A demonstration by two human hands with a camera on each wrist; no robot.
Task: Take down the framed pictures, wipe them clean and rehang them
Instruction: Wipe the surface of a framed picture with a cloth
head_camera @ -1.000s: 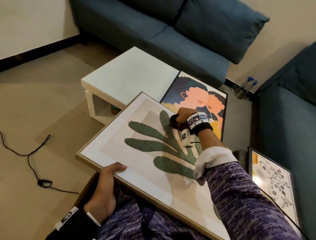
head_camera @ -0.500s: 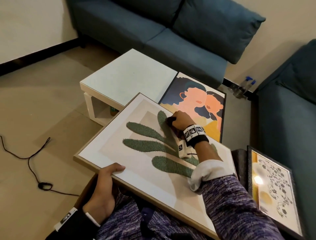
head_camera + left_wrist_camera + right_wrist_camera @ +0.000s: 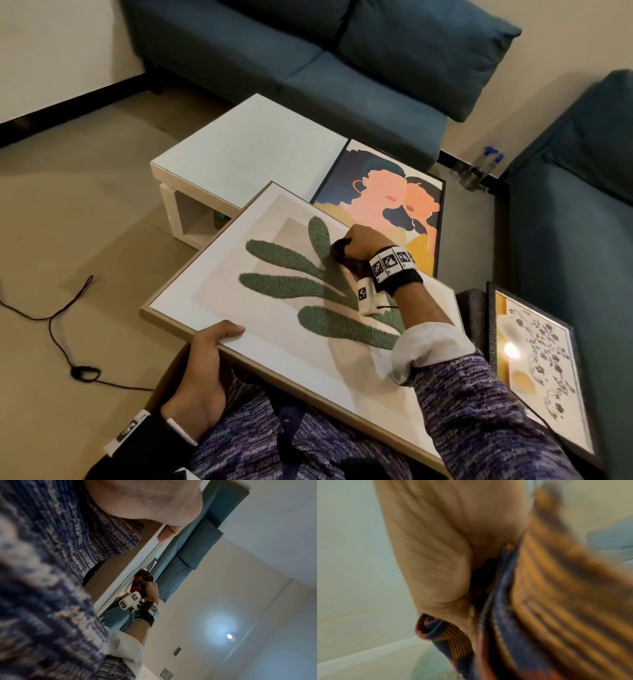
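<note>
Sofa corner, frame (image 3: 219, 301) tilted on lap. Right hand (image 3: 359, 245) fists cloth (image 3: 143, 579) on tufted leaves; left hand (image 3: 202, 373) clamps near edge. Judgement: stroke lightly along the pile, brace frame, then wipe borders.

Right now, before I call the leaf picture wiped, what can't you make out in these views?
- Leaf picture: head view, its near right corner is covered by the right sleeve.
- Cloth: head view, mostly hidden inside the right hand; right wrist view is motion-blurred.
- Left hand fingers: under the frame, unseen in any view.
- Dust or smears on the picture: too fine to tell.
- Floral picture: glare on it, bottom corner cut off.
</note>
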